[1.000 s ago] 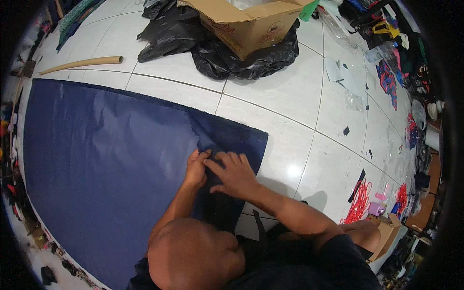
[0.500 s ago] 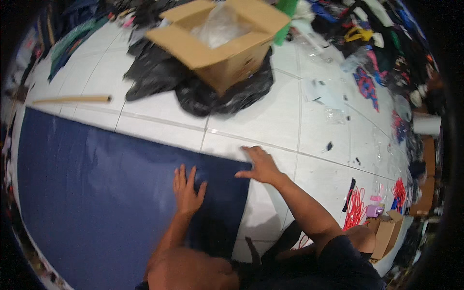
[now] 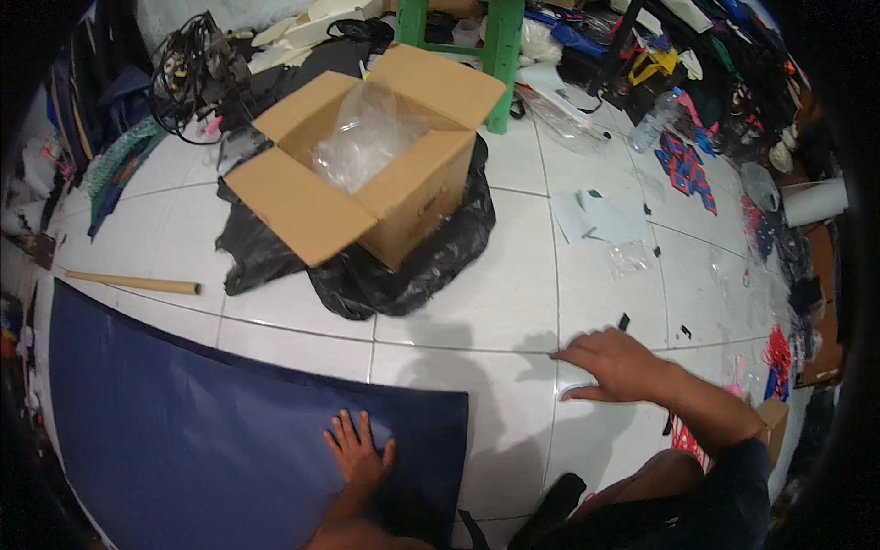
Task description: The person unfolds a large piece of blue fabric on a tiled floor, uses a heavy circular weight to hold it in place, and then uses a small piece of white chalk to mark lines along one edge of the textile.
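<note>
A large dark blue sheet of fabric (image 3: pixel 183 422) lies flat on the white tiled floor (image 3: pixel 513 302) at the lower left. My left hand (image 3: pixel 357 454) presses flat on it near its right edge, fingers spread. My right hand (image 3: pixel 614 367) rests palm down on the bare tiles to the right of the sheet, fingers apart, holding nothing. A small black scrap (image 3: pixel 623 322) lies just beyond its fingertips.
An open cardboard box (image 3: pixel 367 183) with clear plastic inside stands on black plastic bags (image 3: pixel 403 270) ahead. A cardboard tube (image 3: pixel 133 282) lies at the left. Green stool legs (image 3: pixel 500 55), a water bottle (image 3: pixel 649 128), papers (image 3: pixel 596 215) and coloured fabric scraps (image 3: pixel 683 165) crowd the far right.
My right hand has left the blue sheet and moved right onto the tiles. The view has tilted up, showing more of the box. My left hand stays on the sheet.
</note>
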`<state>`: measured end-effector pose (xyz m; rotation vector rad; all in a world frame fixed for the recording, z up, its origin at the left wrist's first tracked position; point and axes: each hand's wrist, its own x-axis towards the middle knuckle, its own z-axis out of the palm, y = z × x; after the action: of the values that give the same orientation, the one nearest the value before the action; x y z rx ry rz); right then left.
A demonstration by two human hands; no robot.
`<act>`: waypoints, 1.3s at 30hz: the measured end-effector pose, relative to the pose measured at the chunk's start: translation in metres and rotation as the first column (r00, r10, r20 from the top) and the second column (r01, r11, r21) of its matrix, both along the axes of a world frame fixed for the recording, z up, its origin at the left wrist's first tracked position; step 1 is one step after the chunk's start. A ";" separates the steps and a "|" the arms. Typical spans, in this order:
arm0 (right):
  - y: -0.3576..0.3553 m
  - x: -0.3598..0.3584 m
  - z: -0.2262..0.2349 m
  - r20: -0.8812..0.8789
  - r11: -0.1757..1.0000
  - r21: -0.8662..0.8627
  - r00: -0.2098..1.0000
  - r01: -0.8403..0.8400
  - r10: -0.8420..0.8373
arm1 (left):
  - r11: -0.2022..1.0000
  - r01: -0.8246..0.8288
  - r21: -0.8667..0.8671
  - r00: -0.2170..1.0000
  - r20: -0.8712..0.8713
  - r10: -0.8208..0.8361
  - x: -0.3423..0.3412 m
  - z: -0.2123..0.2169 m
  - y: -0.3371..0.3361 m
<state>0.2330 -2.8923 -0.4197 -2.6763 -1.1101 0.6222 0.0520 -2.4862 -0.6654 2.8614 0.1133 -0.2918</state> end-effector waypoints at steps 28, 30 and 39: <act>-0.178 -0.190 0.230 -0.590 0.791 -0.477 0.528 0.382 -0.611 | 0.927 -0.354 -0.122 0.805 -0.545 0.235 -0.309 0.539 -0.014; -0.195 -0.180 0.212 -0.531 0.772 -0.516 0.569 0.370 -0.628 | 0.763 -0.634 -0.131 0.629 -0.662 0.409 -0.311 0.550 0.000; -0.033 -0.005 0.310 -0.281 0.821 -0.248 0.772 0.515 -0.570 | 0.229 -0.890 -0.395 0.454 -0.723 0.520 -0.298 0.563 0.041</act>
<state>0.2277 -2.9251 -0.1100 -2.6673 -0.1680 1.0303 -0.2465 -2.4454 -0.1028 1.5347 1.1463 -0.6044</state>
